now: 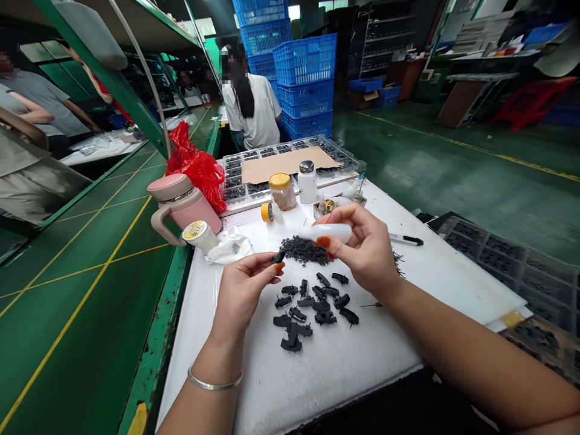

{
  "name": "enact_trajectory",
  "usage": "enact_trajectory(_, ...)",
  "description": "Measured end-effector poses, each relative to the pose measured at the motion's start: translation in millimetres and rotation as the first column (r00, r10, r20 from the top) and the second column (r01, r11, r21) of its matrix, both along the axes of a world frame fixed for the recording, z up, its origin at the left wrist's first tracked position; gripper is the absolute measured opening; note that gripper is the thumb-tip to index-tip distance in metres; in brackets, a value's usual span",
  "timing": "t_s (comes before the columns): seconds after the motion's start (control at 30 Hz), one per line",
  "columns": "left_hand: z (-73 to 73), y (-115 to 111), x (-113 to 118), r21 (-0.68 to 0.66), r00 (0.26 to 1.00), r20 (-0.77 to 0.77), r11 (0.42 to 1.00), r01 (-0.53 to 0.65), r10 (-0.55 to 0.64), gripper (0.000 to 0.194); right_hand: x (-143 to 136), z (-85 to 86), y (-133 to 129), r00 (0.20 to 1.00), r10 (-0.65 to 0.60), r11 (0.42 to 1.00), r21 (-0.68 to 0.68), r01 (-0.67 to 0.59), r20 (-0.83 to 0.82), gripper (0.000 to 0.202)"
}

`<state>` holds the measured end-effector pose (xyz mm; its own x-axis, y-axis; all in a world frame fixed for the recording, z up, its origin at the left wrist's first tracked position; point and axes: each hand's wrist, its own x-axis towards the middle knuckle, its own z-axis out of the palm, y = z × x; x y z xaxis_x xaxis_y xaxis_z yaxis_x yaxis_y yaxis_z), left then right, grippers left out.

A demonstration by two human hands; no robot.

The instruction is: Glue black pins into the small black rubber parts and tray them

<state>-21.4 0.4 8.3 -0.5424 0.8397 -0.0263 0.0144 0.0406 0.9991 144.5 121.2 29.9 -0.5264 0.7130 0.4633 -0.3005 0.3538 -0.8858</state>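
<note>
Between the thumb and fingers of my left hand (242, 290) is a small black plastic part (278, 257). My right hand (367, 244) grips a white squeeze bottle (333, 232), lying nearly level with its narrow end toward the left hand. The tip looks blurred, and I cannot tell whether it touches anything. Under and between the hands, several curved black plastic pieces (321, 306) with thin pins are scattered on the white work surface (362, 362). Just behind them is a heap of tiny black rings (306, 251). A thin metal pin (371, 305) lies to the right.
A pink mug (185, 205), a red plastic bag (193, 163), a lidded tub (199, 235), yellow tape (267, 212), a jar (281, 190) and a white pump bottle (307, 181) stand behind. A cardboard sheet (290, 164) covers part of a compartment tray. A marker (406, 240) lies right. A co-worker (251, 109) sits ahead.
</note>
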Motion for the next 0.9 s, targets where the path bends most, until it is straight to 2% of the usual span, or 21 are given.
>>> enact_trajectory(0.07,-0.9,-0.8,-6.8,0.03,0.996,0.078,0.998,-0.054,0.052,0.029,-4.1,-3.5,2.1,0.994,0.088,0.992,-0.1,-0.082,0.06,0.028)
enact_trajectory(0.1,-1.2,-1.3,-10.4,0.04,0.989,0.122,0.995,-0.089,0.083,0.03,-6.1,-6.4,2.9,0.981,0.116,0.99,-0.095,-0.102,0.157,0.03)
enact_trajectory(0.13,-1.4,-1.6,-14.0,0.046,0.98,0.166,0.992,-0.122,0.113,0.03,-8.0,-10.1,3.6,0.949,0.132,0.991,-0.054,-0.122,0.285,0.03)
enact_trajectory(0.2,-1.4,-1.7,-20.4,0.053,0.957,0.241,0.983,-0.176,0.159,0.03,-11.4,-18.7,3.5,0.831,0.13,0.973,0.092,-0.212,0.541,0.023)
enact_trajectory(0.3,-0.4,-1.0,-26.6,0.054,0.934,0.307,0.976,-0.21,0.184,0.032,-16.1,-30.3,-0.6,0.672,0.063,0.879,0.277,-0.387,0.738,0.014)
enact_trajectory(0.4,0.8,-2.2,-27.0,0.03,0.912,0.364,0.976,-0.214,0.189,0.034,-19.5,-36.4,-7.6,0.605,0.003,0.808,0.355,-0.47,0.796,0.019)
enact_trajectory(0.57,0.4,-6.9,-21.6,0.031,0.888,0.434,0.982,-0.185,0.154,0.033,-22.9,-42.3,-18.2,0.551,-0.062,0.747,0.405,-0.527,0.832,0.026)
enact_trajectory(0.77,2.4,-10.1,-15.8,0.07,0.891,0.43,0.979,-0.191,0.143,0.031,-24.2,-49.1,-31.9,0.577,-0.143,0.69,0.499,-0.525,0.804,0.031)
enact_trajectory(0.9,3.5,-10.9,-12.7,0.079,0.896,0.425,0.981,-0.179,0.13,0.032,-24.7,-55.8,-37.2,0.588,-0.173,0.687,0.525,-0.503,0.79,0.031)
